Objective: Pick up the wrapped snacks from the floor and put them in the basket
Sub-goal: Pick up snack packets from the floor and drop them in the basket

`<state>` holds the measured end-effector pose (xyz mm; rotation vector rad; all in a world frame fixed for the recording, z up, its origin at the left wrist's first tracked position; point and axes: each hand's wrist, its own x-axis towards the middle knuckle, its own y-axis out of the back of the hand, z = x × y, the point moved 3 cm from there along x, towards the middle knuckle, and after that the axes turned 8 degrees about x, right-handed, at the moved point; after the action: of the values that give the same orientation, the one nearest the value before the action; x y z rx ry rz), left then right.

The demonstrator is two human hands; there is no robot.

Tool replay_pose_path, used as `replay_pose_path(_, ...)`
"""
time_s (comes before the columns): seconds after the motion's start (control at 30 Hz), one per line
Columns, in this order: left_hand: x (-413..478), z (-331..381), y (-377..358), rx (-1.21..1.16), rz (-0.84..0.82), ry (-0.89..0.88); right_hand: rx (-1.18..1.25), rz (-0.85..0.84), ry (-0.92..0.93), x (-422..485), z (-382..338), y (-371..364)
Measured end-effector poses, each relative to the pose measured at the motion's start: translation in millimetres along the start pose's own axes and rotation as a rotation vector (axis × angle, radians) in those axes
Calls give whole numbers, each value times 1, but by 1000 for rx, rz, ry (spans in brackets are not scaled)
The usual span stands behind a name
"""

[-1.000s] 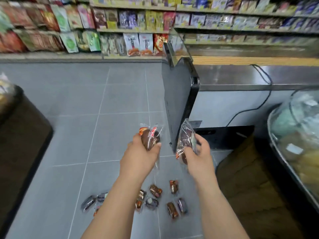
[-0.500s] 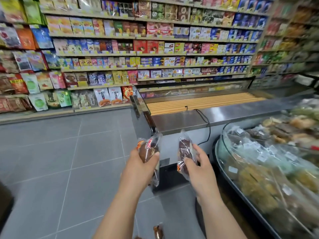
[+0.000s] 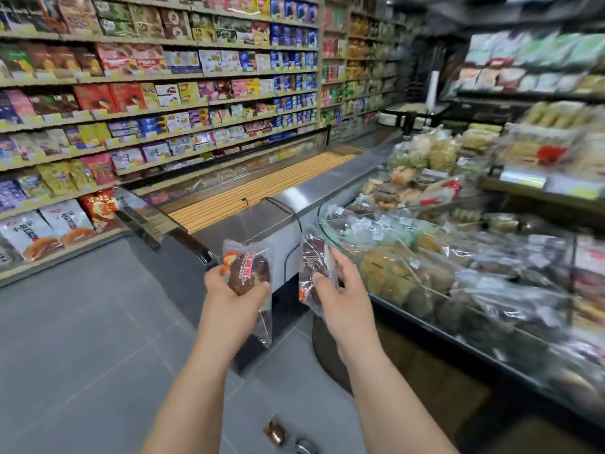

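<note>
The person is straightening up from the floor [image 3: 82,339] and turning right, and the basket [image 3: 322,224] is coming into reach. The left hand [image 3: 234,298] is gripping one wrapped snack [image 3: 248,270], the right hand [image 3: 340,294] pinching a second snack [image 3: 312,267] — fingers clamped on both; spare snacks [image 3: 275,432] are lying on the floor below.

Left hand [image 3: 229,298] and right hand [image 3: 342,298] forward, fingers [image 3: 340,263] around wrapped snacks [image 3: 248,270].

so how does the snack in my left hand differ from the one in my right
The left-hand snack faces the camera, showing a red label over a rounded brown piece; the right-hand snack is turned sideways and looks darker, with no label showing. The left hand grips its snack from below; the right hand holds its from the side. Both are clear-wrapped, held up side by side.
</note>
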<state>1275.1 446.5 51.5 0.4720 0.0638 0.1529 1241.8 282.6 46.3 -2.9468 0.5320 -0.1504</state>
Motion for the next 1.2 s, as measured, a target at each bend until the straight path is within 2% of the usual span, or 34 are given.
replay_pose_path(0.23,-39,21,-41,-2,-255,-153,-72,242,38,-52,1,52)
replay_pose_path(0.6,-136,86,-130,-19,-575,-418,-73,640,124,-138,-32,183)
replay_pose_path(0.83,-232,119,-190,-35,-773,-493,-97,858,152,-215,-55,267)
replay_pose_path(1.2,-445,156,-273,11,-1047,-606,-91,1142,236,-384,-86,424)
